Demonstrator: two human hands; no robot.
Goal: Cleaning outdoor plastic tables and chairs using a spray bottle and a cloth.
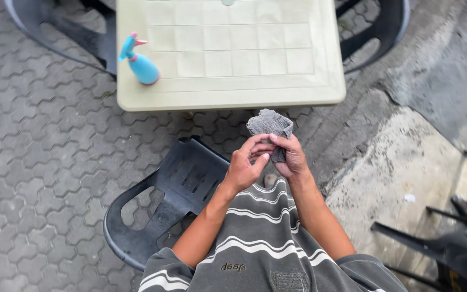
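Together, both hands, left hand (246, 165) and right hand (290, 157), grip grey cloth (270, 124) beyond table edge (228, 101).

A blue spray bottle (140, 64) stands on the beige plastic table (228, 94) above a black chair (160, 200).

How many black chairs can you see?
4 at least: one chair beside the person, two tucked behind the table at top left and top right, one at lower right. More may be hidden.

Grey interlocking paving (39, 178), a beige plastic table (233, 97), black plastic chairs (168, 200), perhaps daylight outdoors.
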